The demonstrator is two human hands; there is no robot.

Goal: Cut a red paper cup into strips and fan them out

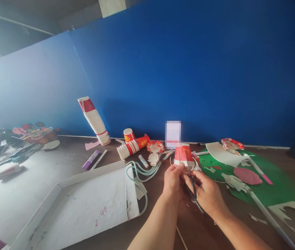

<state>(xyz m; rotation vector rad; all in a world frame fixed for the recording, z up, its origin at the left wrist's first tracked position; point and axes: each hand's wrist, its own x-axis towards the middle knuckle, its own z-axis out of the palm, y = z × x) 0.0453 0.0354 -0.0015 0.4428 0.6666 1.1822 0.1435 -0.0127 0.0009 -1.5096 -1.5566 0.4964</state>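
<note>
In front of me my left hand (pixel 172 178) is closed on the rim of a red and white paper cup (pixel 183 153), which is held upside down. My right hand (pixel 207 194) grips a pair of dark scissors (pixel 194 195), and their blades reach up along the cup's right side. Fingers of both hands meet close to the cup's lower edge, so the exact cut is hard to see. Just left of the cup lies a paper cut-out figure (pixel 154 152) with red and white curled hair.
A tall leaning cup stack (pixel 95 121), loose cups (pixel 134 147), a glue stick (pixel 143 161) and a pale cable (pixel 147 176) lie leftward. A white box lid (pixel 79 215) sits front left. Green paper (pixel 269 180) with scraps spreads right. A blue partition (pixel 189 69) stands behind.
</note>
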